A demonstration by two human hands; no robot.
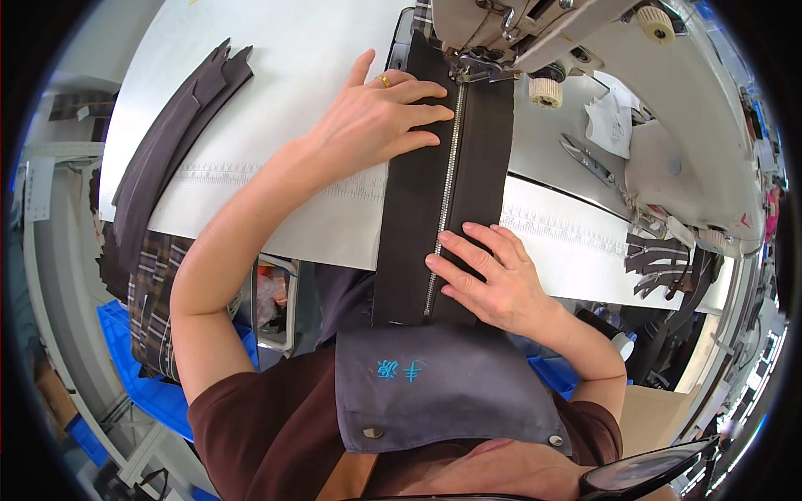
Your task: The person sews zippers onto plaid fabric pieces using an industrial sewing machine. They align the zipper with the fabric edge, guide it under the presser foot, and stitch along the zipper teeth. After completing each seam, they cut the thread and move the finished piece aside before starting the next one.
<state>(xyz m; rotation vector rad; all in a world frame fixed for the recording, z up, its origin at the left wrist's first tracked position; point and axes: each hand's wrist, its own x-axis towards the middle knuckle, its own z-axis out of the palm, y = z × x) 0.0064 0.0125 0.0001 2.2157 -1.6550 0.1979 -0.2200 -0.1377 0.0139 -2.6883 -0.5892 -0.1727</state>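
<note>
A: What lies under the worker's hands?

B: A long panel of dark brown fabric (409, 200), smooth and matte, with a silvery metal zipper (449, 184) running lengthwise down it. The teeth read as one bright, slightly slanting line between two plain brown sides.

A: Where is it on the desk (326, 238)?

B: It stretches from the sewing machine (710, 108), its top end at the presser foot (461, 68), down across the desk's near edge. The grey bib (451, 384) on the worker's chest hides its lowest part.

A: And the hands?

B: Both are open. The left hand (376, 117) is spread over the upper fabric, thumb out, fingertips pointing at the zipper. The right hand (501, 284) rests lower, by the near edge, fingers loosely bent, tips at the teeth. Neither grips the cloth.

A: What surrounds them?

B: Dark fabric strips (171, 142) lie in a stack along the desk's left edge, ends drooping over. Metal scissors (593, 159) rest right of the panel, near crumpled white scraps (612, 121). More zippered strips (660, 263) gather by the near right corner.
</note>
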